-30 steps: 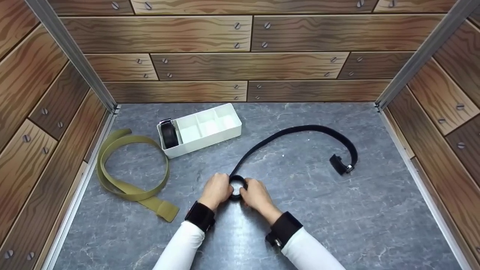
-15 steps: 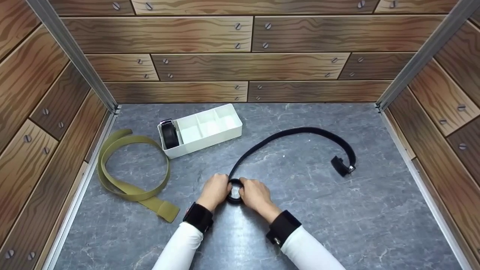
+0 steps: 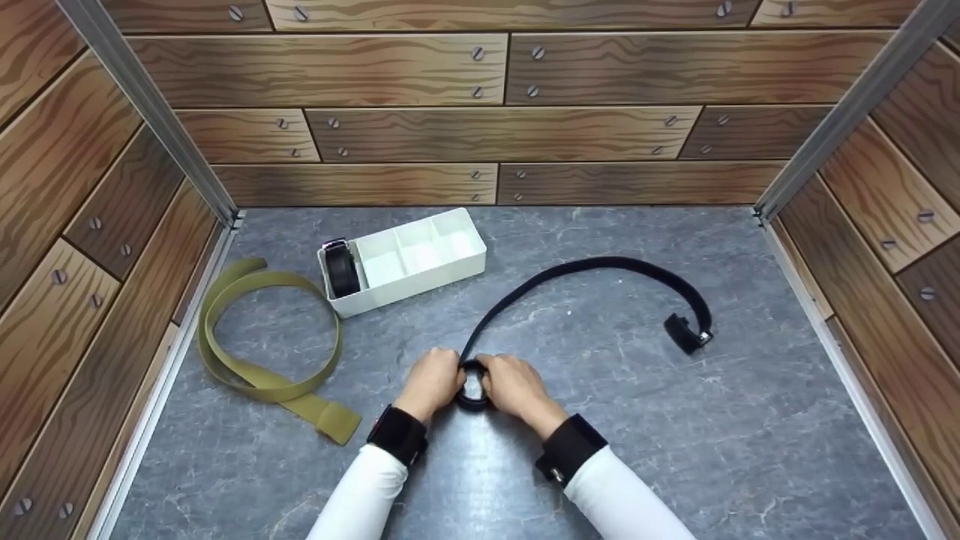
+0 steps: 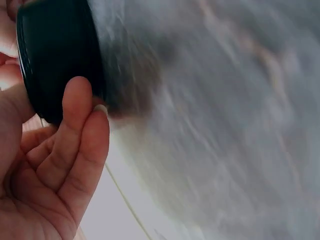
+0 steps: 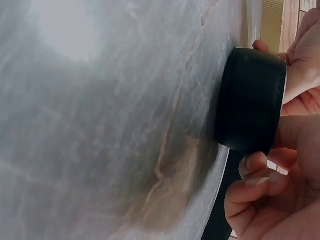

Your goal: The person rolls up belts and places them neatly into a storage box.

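Note:
A black belt is partly rolled into a small upright coil (image 3: 472, 403) near the front of the floor. My left hand (image 3: 433, 382) pinches the coil's left side; in the left wrist view, the smooth outer face of the coil (image 4: 60, 50) sits between thumb and fingers. On the right side, my right hand (image 3: 517, 384) grips the same coil (image 5: 252, 100), with the fingertips under its edge. The unrolled strap (image 3: 600, 262) arcs away to the right. It ends in a folded black piece with a metal buckle (image 3: 703, 339).
Left of the hands lies a loosely looped olive webbing belt (image 3: 337, 422). Behind it stands a white box (image 3: 412, 286) with several compartments; its leftmost one holds a rolled black belt (image 3: 342, 271). Wood-patterned walls (image 3: 405, 71) enclose the grey floor (image 3: 750, 435).
Both hands and the coil have moved slightly toward the person. The strap's right-hand bend has drawn in a little to the left. The olive belt and white box stay put.

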